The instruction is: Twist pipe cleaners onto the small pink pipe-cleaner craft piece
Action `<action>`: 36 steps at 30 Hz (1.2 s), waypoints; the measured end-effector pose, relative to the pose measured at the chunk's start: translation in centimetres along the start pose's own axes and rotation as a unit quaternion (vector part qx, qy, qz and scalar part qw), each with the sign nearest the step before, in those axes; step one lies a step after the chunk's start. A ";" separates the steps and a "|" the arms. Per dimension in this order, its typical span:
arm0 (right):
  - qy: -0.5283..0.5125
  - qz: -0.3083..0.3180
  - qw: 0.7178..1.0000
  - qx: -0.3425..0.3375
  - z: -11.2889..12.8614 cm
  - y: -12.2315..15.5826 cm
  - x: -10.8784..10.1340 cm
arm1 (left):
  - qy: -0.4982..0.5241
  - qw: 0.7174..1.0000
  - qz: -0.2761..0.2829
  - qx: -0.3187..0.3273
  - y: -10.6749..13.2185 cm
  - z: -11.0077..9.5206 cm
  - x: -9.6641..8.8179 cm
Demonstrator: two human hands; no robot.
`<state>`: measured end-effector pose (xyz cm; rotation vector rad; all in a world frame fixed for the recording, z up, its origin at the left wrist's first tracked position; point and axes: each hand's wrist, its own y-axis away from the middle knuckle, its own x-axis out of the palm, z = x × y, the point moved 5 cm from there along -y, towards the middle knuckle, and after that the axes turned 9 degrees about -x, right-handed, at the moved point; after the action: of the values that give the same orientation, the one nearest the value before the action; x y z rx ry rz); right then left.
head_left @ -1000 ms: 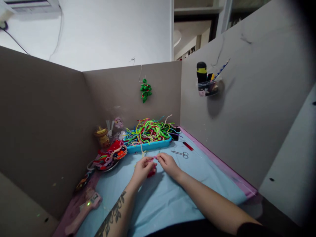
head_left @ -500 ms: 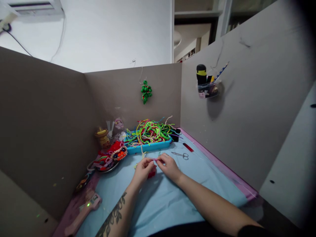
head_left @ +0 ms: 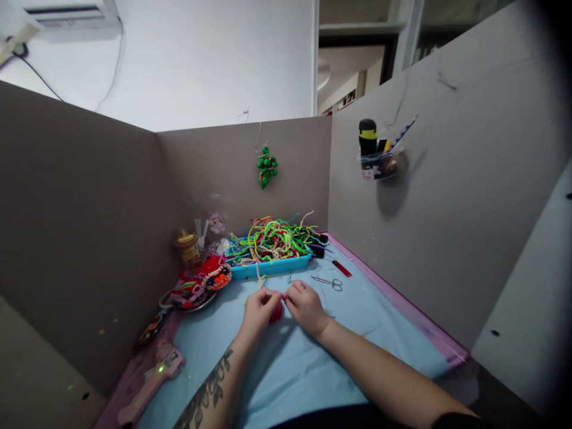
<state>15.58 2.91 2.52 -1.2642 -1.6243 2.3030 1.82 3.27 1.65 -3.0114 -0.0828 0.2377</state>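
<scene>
My left hand (head_left: 259,310) and my right hand (head_left: 304,305) meet over the light blue mat (head_left: 313,363), fingertips pinched together on a thin pink pipe cleaner (head_left: 281,294) between them. A small red piece (head_left: 276,313) lies on the mat just under my left hand's fingers. A blue tray (head_left: 268,266) heaped with bright pipe cleaners (head_left: 270,238) stands just beyond my hands. My left forearm carries a tattoo.
Small scissors (head_left: 328,281) and a red strip (head_left: 342,269) lie to the right of the tray. Red and pink craft figures (head_left: 201,283) sit on a dish at left, a pink glue gun (head_left: 152,381) nearer. Cardboard walls (head_left: 80,238) enclose three sides; a green ornament (head_left: 267,167) hangs behind.
My hands have drawn closer together on the pink pipe cleaner and shifted slightly towards me. The camera has tilted a little.
</scene>
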 end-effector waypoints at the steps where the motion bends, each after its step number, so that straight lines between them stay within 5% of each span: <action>1: -0.006 0.001 1.000 0.006 0.0 0.0 0.0 | -0.008 1.000 -0.001 0.006 0.0 -0.1 -0.1; 13: -0.110 0.072 0.991 -0.010 -0.4 0.0 1.0 | -0.117 0.985 0.000 0.127 0.1 -1.8 -1.1; 36: -0.131 -0.046 0.988 0.069 -1.3 -0.1 -0.1 | 0.037 0.997 0.068 0.004 -0.7 0.7 -0.4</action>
<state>16.47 3.91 2.51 -0.8706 -1.5211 2.5587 1.33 4.05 1.12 -3.0176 0.1291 0.1391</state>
